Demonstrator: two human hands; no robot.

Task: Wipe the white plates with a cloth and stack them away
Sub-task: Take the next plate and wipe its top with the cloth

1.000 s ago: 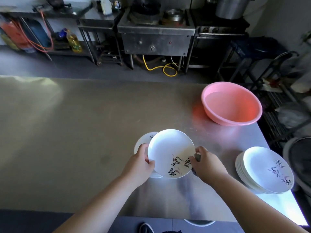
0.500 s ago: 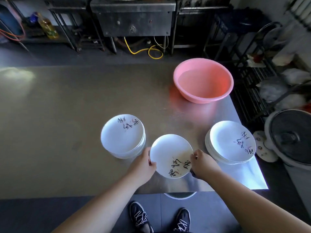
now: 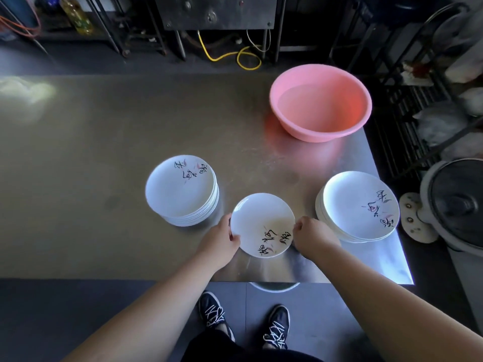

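A white plate [image 3: 261, 222] with black script is held just above the steel table [image 3: 104, 152] near its front edge. My left hand [image 3: 219, 242] grips its left rim and my right hand [image 3: 311, 237] grips its right rim. Something dark shows under my right hand; I cannot tell whether it is a cloth. One stack of white plates [image 3: 181, 190] stands to the left of the held plate. A second stack of white plates [image 3: 359, 207] stands to its right, by the table's right edge.
A pink basin [image 3: 321, 103] holding water sits at the table's far right. A large lidded pot [image 3: 460, 205] stands on the floor beyond the right edge. Metal stands and a yellow hose [image 3: 235, 54] lie behind the table. My shoes [image 3: 245, 320] show below the front edge.
The camera has tilted down and both plate stacks came into full view. The held plate has come off the left stack and now sits between the two stacks, still in both hands.
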